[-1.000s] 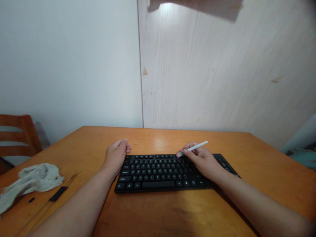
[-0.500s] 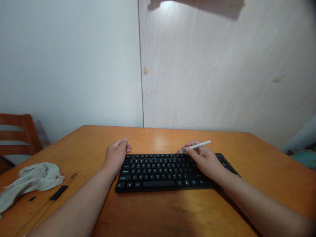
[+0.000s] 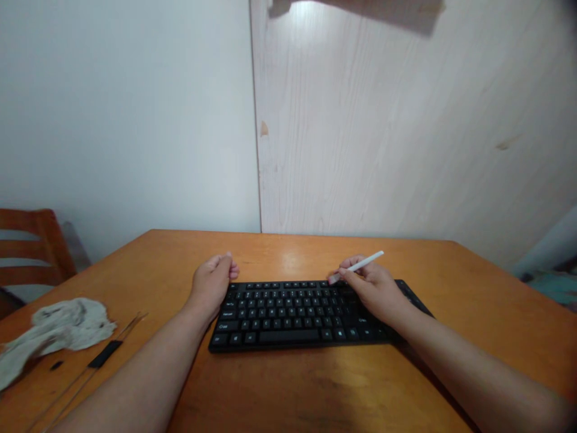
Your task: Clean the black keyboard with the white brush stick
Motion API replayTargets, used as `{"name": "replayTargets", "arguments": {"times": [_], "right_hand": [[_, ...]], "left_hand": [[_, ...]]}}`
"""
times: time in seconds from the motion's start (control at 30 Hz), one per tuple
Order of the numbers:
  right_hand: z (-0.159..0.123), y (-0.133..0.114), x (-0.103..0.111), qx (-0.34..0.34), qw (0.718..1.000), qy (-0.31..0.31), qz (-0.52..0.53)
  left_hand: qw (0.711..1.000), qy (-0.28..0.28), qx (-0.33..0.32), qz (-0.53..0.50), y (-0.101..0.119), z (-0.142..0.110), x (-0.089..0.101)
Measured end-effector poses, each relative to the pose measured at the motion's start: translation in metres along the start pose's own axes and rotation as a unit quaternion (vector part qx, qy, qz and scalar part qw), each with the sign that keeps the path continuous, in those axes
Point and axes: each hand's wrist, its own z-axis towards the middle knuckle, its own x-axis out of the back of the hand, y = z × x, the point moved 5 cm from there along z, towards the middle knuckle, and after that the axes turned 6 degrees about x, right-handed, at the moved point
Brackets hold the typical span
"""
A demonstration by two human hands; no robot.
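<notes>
A black keyboard [image 3: 288,319] lies on the wooden table. My left hand [image 3: 215,276] is curled into a loose fist at its back left corner, wrist against the left edge, with nothing visible in the fingers. My right hand [image 3: 367,282] pinches a slim brush [image 3: 364,262] with a white handle, which slants up to the right. Its flat, pale head, down by the fingertips, is over the back row of keys; whether it touches them is hard to tell. The right hand and forearm hide much of the keyboard's right part.
On the left of the table [image 3: 288,391] are a crumpled whitish cloth [image 3: 74,325], a small black piece [image 3: 56,365] and a thin cord with a black bar [image 3: 105,354]. A wooden chair [image 3: 38,240] stands beyond the left edge. A wall rises behind the table.
The brush head has shifted slightly right and down toward the back keys, and the handle is tilted more steeply. My left hand has stayed in place.
</notes>
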Motion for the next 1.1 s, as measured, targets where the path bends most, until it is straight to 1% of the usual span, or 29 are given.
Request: {"name": "replayTargets", "arguments": {"times": [0.1,0.2,0.27,0.37,0.47,0.53,0.6,0.7,0.8,0.9,1.0,1.1], "right_hand": [[0.0,0.0,0.003,0.004,1.0,0.007,-0.028],[0.0,0.0,0.003,-0.003,1.0,0.016,-0.003],[-0.001,-0.001,0.001,-0.008,1.0,0.008,0.023],[-0.001,-0.001,0.0,-0.013,1.0,0.001,0.019],[0.001,0.002,0.007,-0.024,0.999,0.03,-0.004],[0.003,0.005,0.011,-0.033,0.999,0.041,0.003],[0.004,0.007,0.012,-0.037,0.999,0.033,0.016],[0.005,0.01,0.013,-0.036,0.999,0.023,0.002],[0.006,0.012,0.018,-0.039,0.998,0.046,-0.026],[0.009,0.013,0.023,-0.041,0.996,0.069,-0.033],[0.011,0.016,0.023,-0.048,0.997,0.055,-0.011],[0.013,0.024,0.024,-0.063,0.997,0.039,-0.036]], "left_hand": [[1.0,0.0,0.001,0.0,-0.003,0.002,0.0],[1.0,-0.001,-0.004,0.002,-0.003,0.003,0.0],[1.0,-0.002,-0.005,0.0,-0.003,0.003,0.0],[1.0,-0.001,-0.004,-0.001,-0.003,0.003,0.0],[1.0,-0.001,-0.005,0.0,-0.003,0.004,0.0],[1.0,-0.003,-0.005,0.0,-0.004,0.004,0.0],[1.0,-0.003,-0.003,0.0,-0.003,0.003,0.0],[1.0,-0.003,0.0,0.007,-0.002,0.002,0.0],[1.0,-0.003,0.004,0.01,-0.001,0.002,0.0],[1.0,-0.003,0.006,0.012,-0.003,0.003,0.001],[1.0,-0.007,0.007,0.012,-0.003,0.004,0.001],[1.0,-0.008,0.007,0.009,-0.001,0.004,0.001]]}}
